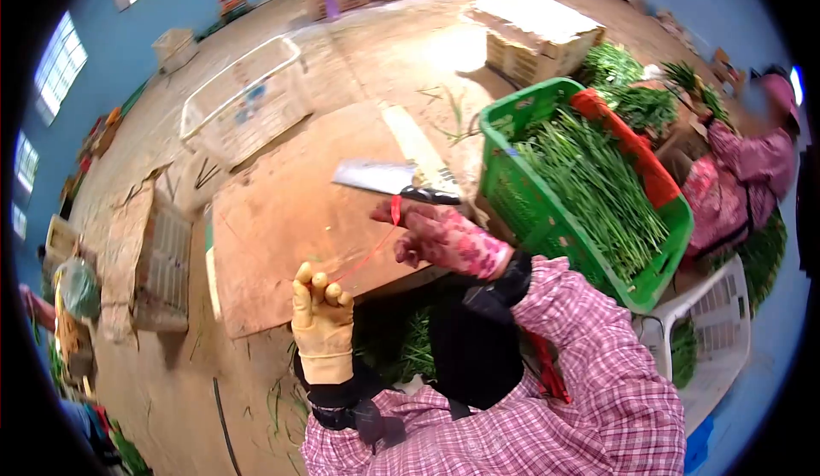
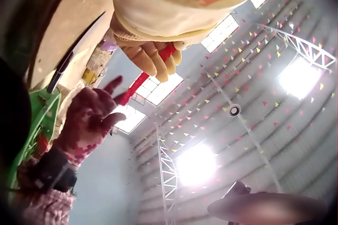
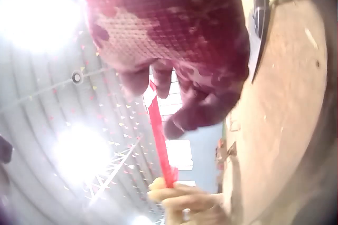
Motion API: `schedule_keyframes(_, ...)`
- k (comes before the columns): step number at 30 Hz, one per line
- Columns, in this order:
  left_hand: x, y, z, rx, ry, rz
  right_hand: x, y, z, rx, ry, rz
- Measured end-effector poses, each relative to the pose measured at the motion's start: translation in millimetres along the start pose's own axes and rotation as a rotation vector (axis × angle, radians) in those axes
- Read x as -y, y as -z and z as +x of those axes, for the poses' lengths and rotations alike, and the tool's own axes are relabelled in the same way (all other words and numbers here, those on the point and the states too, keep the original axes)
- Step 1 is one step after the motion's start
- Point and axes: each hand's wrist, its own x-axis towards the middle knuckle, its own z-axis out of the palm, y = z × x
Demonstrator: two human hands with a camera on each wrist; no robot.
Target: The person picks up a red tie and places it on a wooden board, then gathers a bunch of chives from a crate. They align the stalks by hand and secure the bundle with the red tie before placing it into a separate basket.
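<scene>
A thin red plastic strip (image 3: 161, 135) runs taut between both hands above a wooden board (image 1: 282, 211). My left hand (image 1: 324, 322), in a yellow glove, grips one end with curled fingers near the board's front edge. The other end is held by my right hand (image 1: 453, 241), gloved in pink with a floral pattern; in the head view the strip loops over its fingers. Just beyond the right hand lies a large knife (image 1: 376, 175) with a wide blade and black handle, flat on the board.
To the right stands a green crate (image 1: 504, 156) of long green stalks, with a seated person (image 1: 743, 164) beyond it. A white crate (image 1: 248, 100) is behind the board, and a covered crate (image 1: 154, 262) stands left. More greens (image 1: 418, 348) lie below the board's front edge.
</scene>
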Motion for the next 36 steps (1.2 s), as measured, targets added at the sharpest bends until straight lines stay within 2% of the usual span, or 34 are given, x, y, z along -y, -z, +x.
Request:
schedule_keyframes(1,5.0,1.3,-1.0,0.031,0.026,-0.007,1.8,-7.3,-3.9,-0.063,0.017,0.163)
schedule_keyframes(2,9.4,3.4,-2.0,0.044,0.072,-0.027,2.3,-4.0,-10.3,-0.013,0.029,0.204)
schedule_keyframes(4,14.2,8.4,-2.7,0.068,0.151,-0.067,2.9,-12.4,-21.4,-0.075,0.13,0.336)
schedule_keyframes(7,6.2,22.3,1.8,0.077,0.092,-0.16,2.6,1.5,-38.8,-0.188,0.084,0.318)
schedule_keyframes(11,-22.8,52.4,15.4,0.112,-0.084,-0.132,-15.3,27.1,-55.0,-0.467,0.068,0.215)
schedule_keyframes(13,-24.7,51.1,14.2,0.036,-0.143,-0.122,-18.3,32.4,-65.9,-0.592,0.1,-0.026)
schedule_keyframes(15,-20.5,53.0,13.0,0.069,-0.096,-0.025,-20.8,30.8,-68.3,-0.694,0.145,-0.168)
schedule_keyframes(16,-17.8,53.5,10.7,0.081,-0.078,0.028,-19.0,31.4,-71.7,-0.685,0.172,-0.095)
schedule_keyframes(18,-9.6,50.9,5.7,-0.04,-0.049,0.035,-17.8,33.5,-76.9,-0.66,0.221,0.052)
schedule_keyframes(19,-6.7,48.2,3.5,-0.101,-0.035,0.043,-24.7,42.0,-76.3,-0.516,0.304,0.322)
schedule_keyframes(20,-6.0,49.6,2.7,-0.095,-0.017,0.034,-27.6,48.0,-82.8,-0.381,0.326,0.451)
schedule_keyframes(22,-2.7,52.4,4.5,-0.079,0.014,0.008,-15.5,31.0,-91.1,-0.276,0.416,0.471)
schedule_keyframes(25,2.1,51.4,4.4,-0.119,0.066,-0.025,0.1,7.9,-105.5,-0.236,0.483,0.404)
schedule_keyframes(28,8.5,48.0,1.8,-0.119,0.104,-0.039,-12.2,23.5,-109.8,-0.191,0.391,0.442)
schedule_keyframes(29,10.3,50.3,2.8,-0.077,0.127,-0.021,-18.7,30.3,-107.2,-0.149,0.419,0.487)
schedule_keyframes(32,11.6,57.9,2.3,-0.017,0.151,0.018,-15.5,32.5,-109.5,-0.348,0.405,0.312)
schedule_keyframes(33,13.2,55.0,1.1,-0.033,0.15,0.025,-13.6,33.6,-108.8,-0.339,0.488,0.253)
schedule_keyframes(34,13.8,52.5,-0.3,-0.051,0.148,0.032,-17.8,38.6,-111.0,-0.292,0.53,0.312)
schedule_keyframes(36,11.5,50.5,-0.7,-0.065,0.169,-0.093,-16.9,51.3,-121.3,-0.112,0.47,0.477)
